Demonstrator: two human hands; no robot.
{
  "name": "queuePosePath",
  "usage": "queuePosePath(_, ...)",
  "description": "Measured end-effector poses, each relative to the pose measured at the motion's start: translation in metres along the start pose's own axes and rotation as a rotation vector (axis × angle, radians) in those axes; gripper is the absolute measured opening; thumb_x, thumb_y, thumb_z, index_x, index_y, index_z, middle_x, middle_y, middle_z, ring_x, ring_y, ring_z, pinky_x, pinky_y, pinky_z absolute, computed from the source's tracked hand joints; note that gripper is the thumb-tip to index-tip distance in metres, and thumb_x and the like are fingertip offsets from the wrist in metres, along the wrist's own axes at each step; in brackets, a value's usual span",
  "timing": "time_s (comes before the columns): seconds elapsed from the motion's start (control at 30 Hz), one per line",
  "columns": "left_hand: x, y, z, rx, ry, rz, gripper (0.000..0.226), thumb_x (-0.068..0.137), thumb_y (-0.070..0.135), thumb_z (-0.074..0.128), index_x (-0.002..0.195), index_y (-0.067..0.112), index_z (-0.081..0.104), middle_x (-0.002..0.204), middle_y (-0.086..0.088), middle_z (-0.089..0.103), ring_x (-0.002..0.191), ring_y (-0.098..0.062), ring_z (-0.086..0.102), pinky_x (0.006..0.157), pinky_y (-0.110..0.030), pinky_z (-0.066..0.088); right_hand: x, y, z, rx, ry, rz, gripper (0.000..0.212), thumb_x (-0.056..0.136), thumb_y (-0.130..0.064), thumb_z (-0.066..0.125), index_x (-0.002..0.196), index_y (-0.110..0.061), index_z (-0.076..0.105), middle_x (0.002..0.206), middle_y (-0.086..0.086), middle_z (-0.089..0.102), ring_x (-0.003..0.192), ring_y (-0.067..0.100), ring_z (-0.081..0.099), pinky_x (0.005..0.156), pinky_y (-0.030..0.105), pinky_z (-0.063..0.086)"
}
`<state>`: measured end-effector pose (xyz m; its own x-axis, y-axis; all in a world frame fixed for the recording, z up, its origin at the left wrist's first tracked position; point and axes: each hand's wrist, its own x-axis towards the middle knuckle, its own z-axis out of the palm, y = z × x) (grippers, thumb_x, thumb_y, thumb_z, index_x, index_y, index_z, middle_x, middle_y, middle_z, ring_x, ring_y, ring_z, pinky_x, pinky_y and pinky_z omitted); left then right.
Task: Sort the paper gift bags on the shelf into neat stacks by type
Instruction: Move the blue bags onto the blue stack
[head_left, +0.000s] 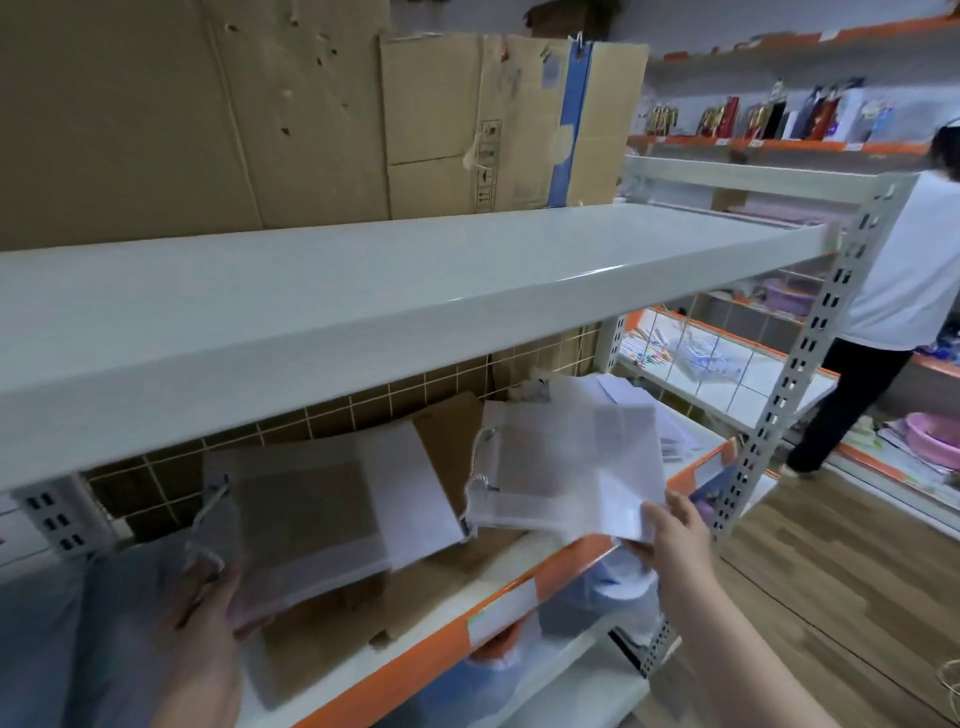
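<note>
My left hand (208, 618) grips the near corner of a flat white gift bag with a brown panel (322, 514), held tilted above the lower shelf. Its cord handles hang at the left edge. My right hand (670, 530) pinches the near right corner of a second white gift bag (566, 467), also lifted over the shelf. More white bags (649, 410) lie in a loose pile behind it at the right end. The picture is blurred by motion.
The lower shelf (519, 587) has an orange front edge with a white label and brown cardboard lining. A wide white upper shelf (363, 291) overhangs it. Flattened cardboard boxes (467, 124) stand behind. A person (893, 291) stands at the far right by other shelves.
</note>
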<state>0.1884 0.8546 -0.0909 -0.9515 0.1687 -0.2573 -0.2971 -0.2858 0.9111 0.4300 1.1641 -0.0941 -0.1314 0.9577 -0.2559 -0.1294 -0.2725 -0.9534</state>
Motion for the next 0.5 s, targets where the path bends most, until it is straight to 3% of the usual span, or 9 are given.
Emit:
queuePosePath(0.13, 0.003, -0.012, 0.023, -0.024, 0.052, -0.024, 0.021, 0.101, 0.013, 0.039, 0.113, 0.019, 0.055, 0.102, -0.014, 0.053, 0.053, -0.008, 0.064, 0.036, -0.015, 0.046, 0.052, -0.022, 0.007, 0.078, -0.048, 0.049, 0.026, 0.092, 0.000, 0.046, 0.112, -0.016, 0.048, 0.089, 0.005, 0.052, 0.075, 0.022, 0.053, 0.068, 0.035, 0.051)
queuePosePath(0.17, 0.001, -0.017, 0.034, -0.031, 0.056, -0.033, 0.022, 0.101, 0.014, 0.038, 0.112, 0.017, 0.056, 0.105, -0.014, 0.054, 0.053, -0.007, 0.064, 0.040, -0.017, 0.049, 0.066, -0.027, 0.007, 0.083, -0.063, 0.055, 0.027, 0.091, 0.000, 0.046, 0.113, -0.016, 0.048, 0.090, 0.006, 0.052, 0.076, 0.021, 0.053, 0.068, 0.034, 0.051)
queuePosePath(0.23, -0.007, -0.027, 0.055, -0.020, 0.072, -0.010, 0.026, 0.101, 0.017, 0.038, 0.120, 0.012, 0.055, 0.108, -0.009, 0.057, 0.073, -0.013, 0.064, 0.061, -0.024, 0.052, 0.095, -0.036, 0.007, 0.081, -0.097, 0.083, 0.030, 0.090, -0.001, 0.046, 0.117, -0.013, 0.050, 0.104, 0.010, 0.054, 0.080, 0.023, 0.055, 0.072, 0.036, 0.053)
queuePosePath(0.27, -0.014, -0.030, 0.069, -0.008, 0.083, 0.016, 0.026, 0.101, 0.017, 0.040, 0.121, 0.011, 0.055, 0.104, -0.003, 0.062, 0.080, -0.014, 0.063, 0.064, -0.024, 0.052, 0.109, -0.040, 0.007, 0.067, -0.114, 0.094, 0.032, 0.090, -0.001, 0.047, 0.120, -0.010, 0.051, 0.113, 0.013, 0.053, 0.083, 0.025, 0.056, 0.075, 0.038, 0.053)
queuePosePath(0.37, -0.035, -0.043, 0.103, 0.002, 0.135, 0.154, 0.014, 0.097, 0.010, 0.048, 0.098, 0.014, 0.062, 0.067, 0.015, 0.071, 0.060, 0.000, 0.066, 0.045, -0.014, 0.051, 0.152, -0.050, 0.006, 0.022, -0.167, 0.114, 0.039, 0.090, -0.002, 0.047, 0.129, -0.006, 0.049, 0.121, 0.016, 0.051, 0.089, 0.030, 0.059, 0.071, 0.036, 0.056)
queuePosePath(0.43, -0.047, -0.053, 0.121, -0.023, 0.182, 0.210, 0.017, 0.094, 0.005, 0.052, 0.094, 0.017, 0.064, 0.068, 0.012, 0.072, 0.059, 0.000, 0.067, 0.045, -0.014, 0.051, 0.179, -0.052, 0.006, -0.001, -0.191, 0.134, 0.044, 0.089, -0.003, 0.053, 0.133, -0.005, 0.046, 0.119, 0.015, 0.050, 0.094, 0.035, 0.060, 0.056, 0.029, 0.059)
queuePosePath(0.5, -0.057, -0.063, 0.137, -0.053, 0.214, 0.230, 0.022, 0.092, 0.003, 0.054, 0.091, 0.022, 0.066, 0.082, 0.003, 0.072, 0.069, -0.009, 0.069, 0.048, -0.015, 0.052, 0.201, -0.053, 0.011, -0.055, -0.228, 0.160, 0.060, 0.084, -0.004, 0.063, 0.139, -0.007, 0.038, 0.115, 0.012, 0.049, 0.097, 0.041, 0.061, 0.054, 0.031, 0.059)
